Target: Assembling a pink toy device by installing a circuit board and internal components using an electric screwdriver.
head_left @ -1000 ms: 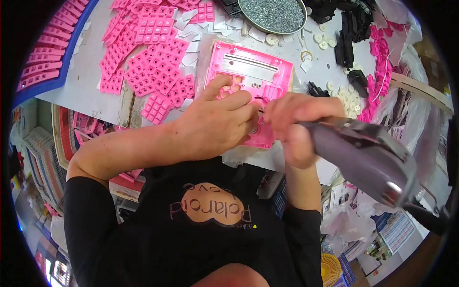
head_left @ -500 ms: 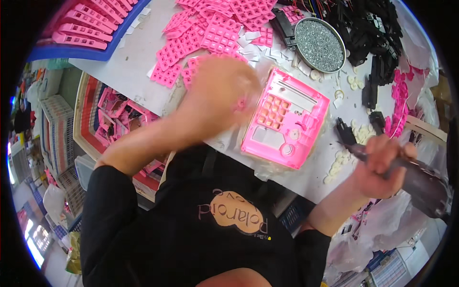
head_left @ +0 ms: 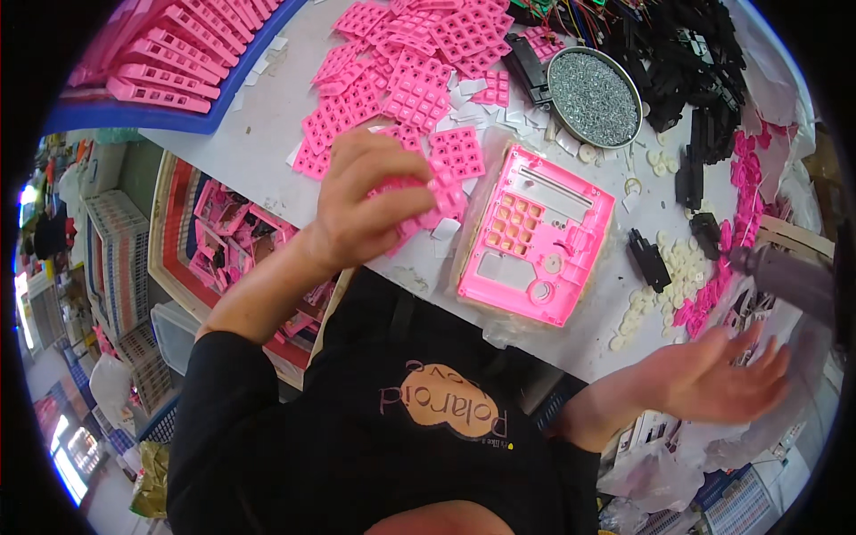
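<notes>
The left hand (head_left: 366, 201) covers part of the pink keypad (head_left: 446, 192) in its grasp, so the keypad's near end cannot be seen. At the far right, the dark rim of the view cuts off a grey power screwdriver (head_left: 789, 278), and whatever carries it is hard to make out. The heap of black parts (head_left: 687, 53) blurs together toward the upper edge.

The pale desk (head_left: 259, 147) carries a pile of pink keypads (head_left: 415, 89) with scraps of white paper (head_left: 464, 89) among them. A round dish (head_left: 640, 105) of small silver metal pieces stands behind a pink plastic case (head_left: 557, 242), which lies inner side up on clear wrapping near the desk's front edge. White round parts (head_left: 678, 276) are scattered to its right, and a blue tray (head_left: 178, 119) holds pink pieces at upper left. Lower on the left, a box (head_left: 160, 223) is filled with pink parts, beside stacked baskets (head_left: 116, 259).

The left forearm reaches forward, palm down, its fingers bent and pinching the keypad just left of the case. The right hand (head_left: 731, 379) is turned outward below the screwdriver, apart from it, its fingers spread and holding nothing.
</notes>
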`<move>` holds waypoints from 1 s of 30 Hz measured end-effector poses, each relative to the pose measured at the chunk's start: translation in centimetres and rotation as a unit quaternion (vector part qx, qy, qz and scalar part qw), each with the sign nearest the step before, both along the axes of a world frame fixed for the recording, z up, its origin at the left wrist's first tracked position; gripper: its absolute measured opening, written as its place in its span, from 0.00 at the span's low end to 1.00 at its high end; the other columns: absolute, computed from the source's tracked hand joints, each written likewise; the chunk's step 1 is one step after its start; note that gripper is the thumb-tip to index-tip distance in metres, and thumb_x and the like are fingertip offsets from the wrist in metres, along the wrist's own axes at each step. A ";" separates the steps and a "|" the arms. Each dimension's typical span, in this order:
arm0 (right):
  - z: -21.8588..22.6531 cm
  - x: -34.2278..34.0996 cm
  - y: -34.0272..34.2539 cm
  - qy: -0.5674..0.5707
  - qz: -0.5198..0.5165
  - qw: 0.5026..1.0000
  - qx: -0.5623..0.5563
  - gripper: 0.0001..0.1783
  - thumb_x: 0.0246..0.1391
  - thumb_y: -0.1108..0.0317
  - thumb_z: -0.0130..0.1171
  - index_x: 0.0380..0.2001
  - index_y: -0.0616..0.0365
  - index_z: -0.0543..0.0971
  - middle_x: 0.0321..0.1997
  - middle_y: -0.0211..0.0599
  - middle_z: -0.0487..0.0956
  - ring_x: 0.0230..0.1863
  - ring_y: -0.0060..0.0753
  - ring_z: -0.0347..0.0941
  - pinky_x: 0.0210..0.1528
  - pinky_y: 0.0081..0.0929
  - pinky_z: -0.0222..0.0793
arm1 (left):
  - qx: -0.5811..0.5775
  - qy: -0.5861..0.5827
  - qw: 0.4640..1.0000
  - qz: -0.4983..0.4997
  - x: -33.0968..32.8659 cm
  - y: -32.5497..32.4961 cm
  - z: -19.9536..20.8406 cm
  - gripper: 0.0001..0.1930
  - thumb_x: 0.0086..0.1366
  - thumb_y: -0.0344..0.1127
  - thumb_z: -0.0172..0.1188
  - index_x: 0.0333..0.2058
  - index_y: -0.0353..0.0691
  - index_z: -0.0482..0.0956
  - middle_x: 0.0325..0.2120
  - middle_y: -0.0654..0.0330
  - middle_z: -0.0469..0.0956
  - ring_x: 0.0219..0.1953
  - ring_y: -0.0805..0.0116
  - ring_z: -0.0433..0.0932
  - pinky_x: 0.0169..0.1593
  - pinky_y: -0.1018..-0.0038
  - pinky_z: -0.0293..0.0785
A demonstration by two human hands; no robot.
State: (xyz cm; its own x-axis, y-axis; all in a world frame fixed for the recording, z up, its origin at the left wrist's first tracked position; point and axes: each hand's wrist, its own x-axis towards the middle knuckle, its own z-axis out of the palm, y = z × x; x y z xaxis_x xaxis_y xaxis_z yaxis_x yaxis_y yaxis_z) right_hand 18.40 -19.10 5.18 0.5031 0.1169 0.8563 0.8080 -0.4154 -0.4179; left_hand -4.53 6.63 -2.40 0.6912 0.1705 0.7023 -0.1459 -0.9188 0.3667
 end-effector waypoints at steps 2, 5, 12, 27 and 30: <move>-1.3 -2.2 -0.4 0.080 0.157 0.978 -0.113 0.34 0.44 0.73 0.71 0.57 0.60 0.71 0.57 0.47 0.75 0.57 0.50 0.71 0.59 0.45 0.69 | -0.027 -0.020 0.999 -0.023 0.5 -1.1 0.4 0.17 0.42 0.26 0.68 0.34 0.46 0.82 0.39 0.61 0.80 0.39 0.57 0.77 0.44 0.61 0.70; -3.1 -5.4 4.6 0.146 0.406 0.882 -0.191 0.32 0.34 0.75 0.73 0.48 0.50 0.78 0.56 0.38 0.76 0.56 0.50 0.70 0.56 0.40 0.66 | -0.092 -0.025 0.993 -0.067 0.9 -3.2 1.3 0.17 0.40 0.26 0.69 0.34 0.45 0.83 0.39 0.60 0.80 0.38 0.57 0.77 0.43 0.62 0.70; -1.9 -7.0 5.4 0.131 0.518 0.808 -0.250 0.26 0.36 0.74 0.76 0.43 0.54 0.81 0.42 0.35 0.80 0.39 0.41 0.76 0.36 0.30 0.72 | -0.263 0.115 0.946 -0.150 1.0 -5.6 1.7 0.30 0.49 0.22 0.73 0.51 0.37 0.70 0.37 0.56 0.78 0.32 0.57 0.80 0.35 0.66 0.76; -5.7 -3.1 6.6 0.336 0.302 0.826 -0.337 0.10 0.55 0.72 0.66 0.39 0.60 0.79 0.28 0.39 0.80 0.24 0.34 0.78 0.27 0.31 0.73 | -0.376 0.203 0.903 -0.027 0.0 -3.3 2.2 0.38 0.58 0.23 0.67 0.65 0.36 0.60 0.47 0.56 0.79 0.39 0.71 0.74 0.45 0.74 0.70; -4.5 -3.6 6.3 0.328 0.266 0.816 -0.394 0.15 0.53 0.68 0.69 0.42 0.59 0.78 0.35 0.41 0.80 0.32 0.40 0.78 0.34 0.35 0.74 | -0.364 0.195 0.911 0.000 -0.1 -2.9 1.8 0.34 0.60 0.29 0.68 0.63 0.37 0.64 0.43 0.58 0.80 0.36 0.69 0.75 0.41 0.73 0.72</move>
